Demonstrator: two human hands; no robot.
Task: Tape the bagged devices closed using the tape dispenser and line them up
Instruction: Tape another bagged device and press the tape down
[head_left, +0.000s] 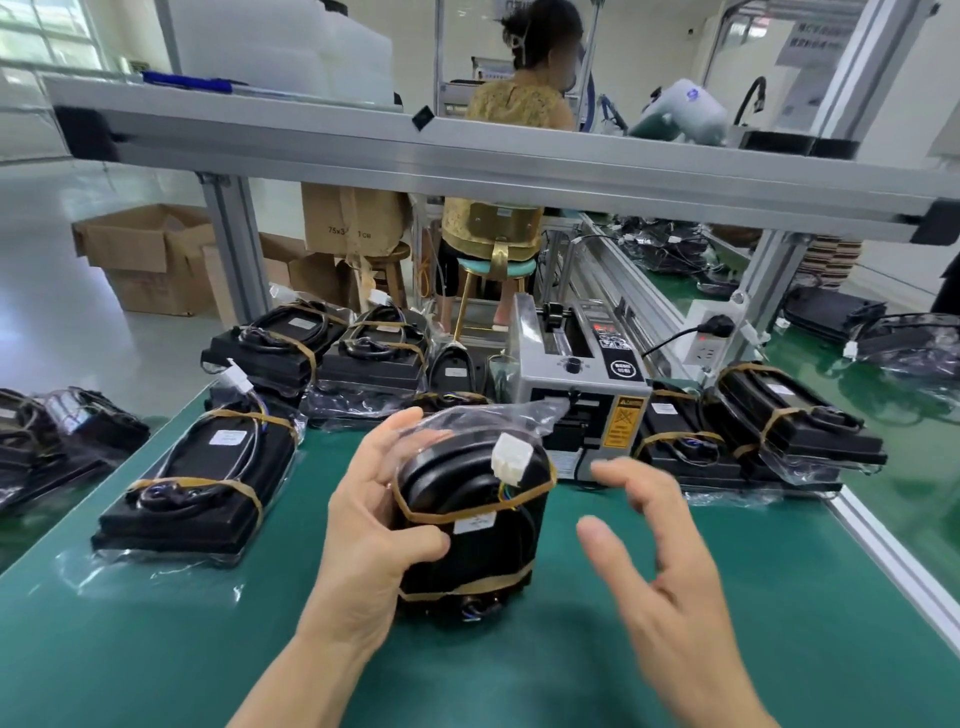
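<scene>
I am holding the bagged device (467, 519) upright on the worktop (727, 597) with my left hand (371, 525), its grip wrapping the side, just before the tape dispenser (582, 400). My right hand (660, 561) is hovering open, empty, probably to fetch tape.
</scene>
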